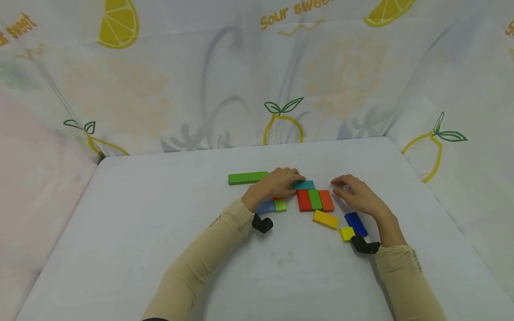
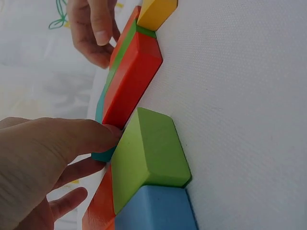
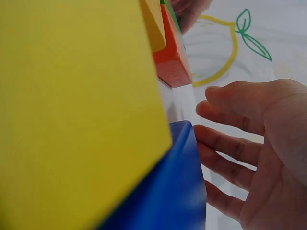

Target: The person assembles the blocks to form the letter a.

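Note:
My left hand [image 1: 281, 182] pinches the left end of a teal block [image 1: 304, 185], its thumb showing in front in the left wrist view. The teal block lies along the far ends of a red block [image 1: 304, 200], a green block [image 1: 315, 199] and an orange block [image 1: 326, 200], which are side by side. Under the left wrist are a light green block [image 2: 153, 148], a light blue block [image 2: 158, 211] and an orange-red block [image 2: 100, 206], partly hidden. Holding nothing, my right hand [image 1: 358, 195] hovers right of the row with fingers relaxed and apart.
Two long green blocks [image 1: 248, 178] lie end to end behind the left hand. A yellow-orange block [image 1: 325, 220] lies in front of the row; a dark blue block [image 1: 356, 224] and a yellow block [image 1: 347, 234] are near the right wrist. Printed cloth [image 1: 249, 80] hangs behind the white table [image 1: 160, 200].

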Motion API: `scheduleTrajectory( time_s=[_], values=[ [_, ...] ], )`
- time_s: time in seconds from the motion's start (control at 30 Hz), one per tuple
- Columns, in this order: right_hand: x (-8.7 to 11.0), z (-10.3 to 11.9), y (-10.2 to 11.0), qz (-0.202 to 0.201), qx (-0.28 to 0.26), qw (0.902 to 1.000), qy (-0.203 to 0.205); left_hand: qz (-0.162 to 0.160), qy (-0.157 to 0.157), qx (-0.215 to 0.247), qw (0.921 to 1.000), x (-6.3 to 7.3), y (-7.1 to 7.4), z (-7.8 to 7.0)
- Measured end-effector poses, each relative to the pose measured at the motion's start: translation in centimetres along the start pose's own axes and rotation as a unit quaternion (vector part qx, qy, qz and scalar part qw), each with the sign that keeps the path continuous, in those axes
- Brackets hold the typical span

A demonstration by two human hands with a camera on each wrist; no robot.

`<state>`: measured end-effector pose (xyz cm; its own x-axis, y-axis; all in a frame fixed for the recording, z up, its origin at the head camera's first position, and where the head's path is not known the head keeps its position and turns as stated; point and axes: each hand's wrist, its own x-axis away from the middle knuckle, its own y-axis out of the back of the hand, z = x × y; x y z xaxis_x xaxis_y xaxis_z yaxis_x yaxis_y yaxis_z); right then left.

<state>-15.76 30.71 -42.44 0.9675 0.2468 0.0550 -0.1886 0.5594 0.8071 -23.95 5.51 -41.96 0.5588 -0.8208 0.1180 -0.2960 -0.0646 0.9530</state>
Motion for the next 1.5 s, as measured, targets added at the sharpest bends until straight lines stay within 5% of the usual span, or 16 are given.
scheduleTrajectory(
  time_s=[0.73,1.5],
  values=[
    [-0.1,0.0,-0.6,-0.011,0.018,0.9995,0.022,-0.043,0.019,0.040,0.9981,0.6,-0.4,0.1],
    [-0.1,0.1,-0.6,-0.008,0.046,0.9987,0.022,-0.103,0.008,0.088,0.9907,4.7,-0.1,1.8]
  ],
)
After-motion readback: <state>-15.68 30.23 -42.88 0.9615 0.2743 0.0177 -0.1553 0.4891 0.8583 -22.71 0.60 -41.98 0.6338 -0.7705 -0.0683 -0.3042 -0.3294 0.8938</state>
